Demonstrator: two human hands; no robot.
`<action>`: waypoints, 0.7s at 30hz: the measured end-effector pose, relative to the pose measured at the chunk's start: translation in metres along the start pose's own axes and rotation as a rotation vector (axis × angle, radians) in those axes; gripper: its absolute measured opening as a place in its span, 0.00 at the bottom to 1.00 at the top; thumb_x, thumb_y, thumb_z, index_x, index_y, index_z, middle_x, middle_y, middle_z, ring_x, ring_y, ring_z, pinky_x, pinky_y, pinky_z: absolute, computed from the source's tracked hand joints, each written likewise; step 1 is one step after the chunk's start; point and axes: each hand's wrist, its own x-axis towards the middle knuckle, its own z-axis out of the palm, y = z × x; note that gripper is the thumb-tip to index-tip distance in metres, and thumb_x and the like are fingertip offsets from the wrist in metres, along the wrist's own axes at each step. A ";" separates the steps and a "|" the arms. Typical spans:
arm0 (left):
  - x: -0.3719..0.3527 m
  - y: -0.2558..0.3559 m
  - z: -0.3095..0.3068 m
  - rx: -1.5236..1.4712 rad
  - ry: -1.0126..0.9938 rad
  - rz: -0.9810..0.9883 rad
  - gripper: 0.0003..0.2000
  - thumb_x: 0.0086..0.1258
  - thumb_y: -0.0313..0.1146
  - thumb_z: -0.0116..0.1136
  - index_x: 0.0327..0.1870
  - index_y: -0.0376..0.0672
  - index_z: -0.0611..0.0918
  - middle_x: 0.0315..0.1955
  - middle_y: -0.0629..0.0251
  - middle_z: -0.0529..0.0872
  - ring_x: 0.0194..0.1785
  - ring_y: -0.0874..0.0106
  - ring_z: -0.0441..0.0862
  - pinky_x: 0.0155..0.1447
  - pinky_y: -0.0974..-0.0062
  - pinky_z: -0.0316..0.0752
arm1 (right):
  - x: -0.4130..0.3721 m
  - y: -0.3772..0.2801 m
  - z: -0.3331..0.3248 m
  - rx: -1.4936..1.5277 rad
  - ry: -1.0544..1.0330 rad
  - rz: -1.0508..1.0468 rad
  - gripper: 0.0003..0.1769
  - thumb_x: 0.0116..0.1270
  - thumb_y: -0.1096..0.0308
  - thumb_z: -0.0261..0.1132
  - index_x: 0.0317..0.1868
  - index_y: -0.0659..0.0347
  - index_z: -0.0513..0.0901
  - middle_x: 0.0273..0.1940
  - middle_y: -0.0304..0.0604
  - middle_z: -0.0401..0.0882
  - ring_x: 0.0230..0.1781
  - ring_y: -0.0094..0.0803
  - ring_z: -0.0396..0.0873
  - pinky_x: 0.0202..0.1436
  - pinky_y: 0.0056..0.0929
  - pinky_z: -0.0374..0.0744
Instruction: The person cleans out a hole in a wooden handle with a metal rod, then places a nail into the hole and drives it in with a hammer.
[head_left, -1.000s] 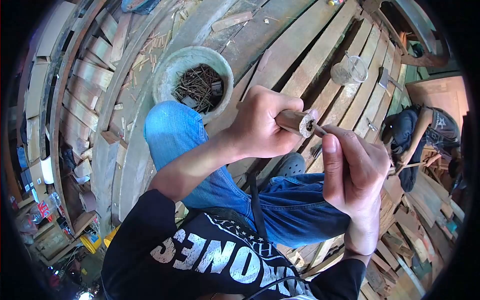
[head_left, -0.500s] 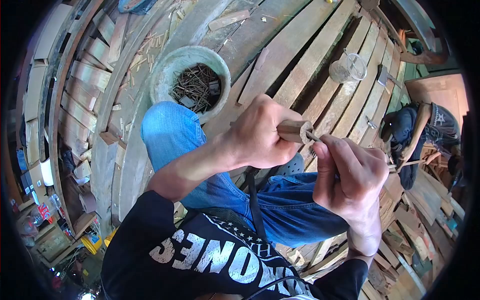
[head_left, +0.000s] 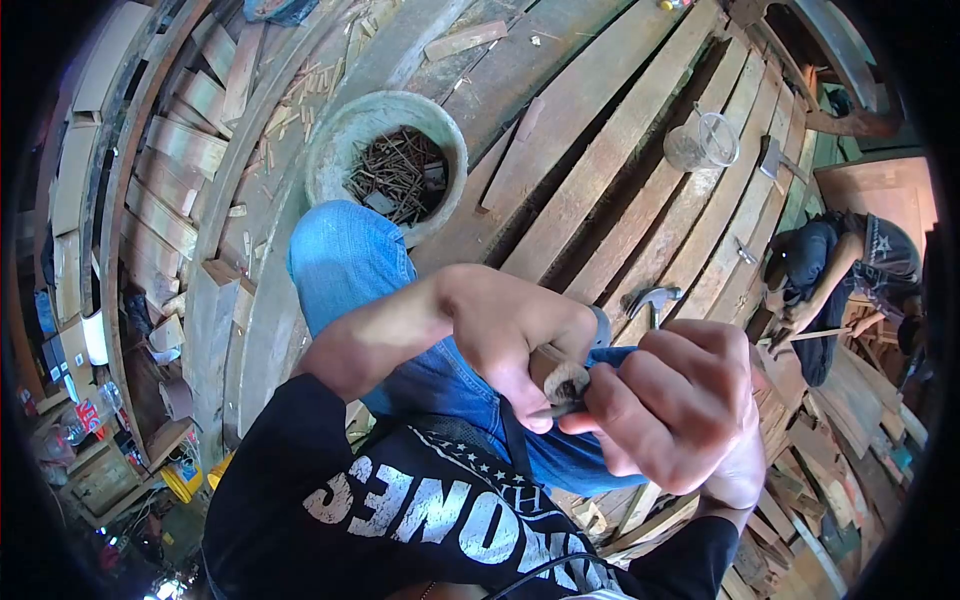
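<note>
A short wooden piece [head_left: 560, 374] with a dark hollow in its end is gripped in my left hand [head_left: 510, 335], above my lap. Close beside it, my right hand [head_left: 675, 405] has its fingers curled round a thin dark tool [head_left: 562, 409], whose tip lies at my left thumb, just below the hollow end. Most of the tool is hidden in the right fist. Behind my hands, a hammer [head_left: 655, 298] rests on the planks. A round bucket [head_left: 460, 190] holding many thin brown pieces stands beyond my left knee.
Wooden planks [head_left: 590, 130] with gaps form the floor. On them are a clear plastic container [head_left: 700, 147] and a hatchet [head_left: 769, 157]. A co-worker [head_left: 830, 255] bends over a thin stick at the right. Wood scraps [head_left: 820, 455] lie below that person.
Both hands have moved down toward my lap, and the wooden piece now tilts with its hollow end facing up more. The hammer has come into view. The co-worker's head and arms have shifted.
</note>
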 end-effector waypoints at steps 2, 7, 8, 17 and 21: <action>-0.005 0.009 0.000 -0.011 0.052 -0.087 0.17 0.60 0.29 0.66 0.15 0.39 0.71 0.11 0.75 0.67 0.17 0.81 0.62 0.23 0.74 0.56 | 0.002 0.007 -0.001 -0.037 0.031 0.027 0.17 0.63 0.51 0.69 0.31 0.58 0.79 0.15 0.30 0.58 0.16 0.28 0.69 0.29 0.30 0.68; -0.023 0.020 -0.017 0.285 0.421 -0.200 0.19 0.63 0.35 0.67 0.12 0.44 0.74 0.08 0.76 0.69 0.15 0.82 0.62 0.22 0.75 0.54 | -0.003 0.028 0.004 0.139 0.349 0.135 0.15 0.71 0.59 0.65 0.32 0.61 0.82 0.14 0.33 0.70 0.09 0.20 0.65 0.11 0.25 0.62; -0.024 0.021 -0.018 0.427 0.548 -0.273 0.18 0.62 0.35 0.66 0.12 0.44 0.76 0.09 0.75 0.71 0.14 0.82 0.63 0.22 0.75 0.55 | -0.004 0.027 0.003 0.145 0.391 0.190 0.15 0.71 0.58 0.64 0.32 0.62 0.82 0.15 0.35 0.74 0.09 0.21 0.67 0.12 0.25 0.64; -0.015 -0.143 -0.077 1.302 0.979 -1.249 0.19 0.68 0.42 0.56 0.50 0.35 0.80 0.31 0.60 0.89 0.39 0.59 0.88 0.43 0.58 0.81 | -0.007 0.031 -0.006 0.115 0.352 0.372 0.12 0.71 0.69 0.60 0.36 0.71 0.83 0.27 0.48 0.86 0.20 0.26 0.78 0.29 0.21 0.73; -0.041 -0.212 -0.093 1.319 0.676 -1.559 0.21 0.70 0.39 0.55 0.58 0.34 0.76 0.43 0.60 0.88 0.50 0.63 0.86 0.49 0.60 0.80 | -0.006 0.035 -0.001 0.118 0.358 0.336 0.07 0.67 0.72 0.65 0.35 0.68 0.84 0.23 0.44 0.82 0.16 0.24 0.75 0.22 0.21 0.71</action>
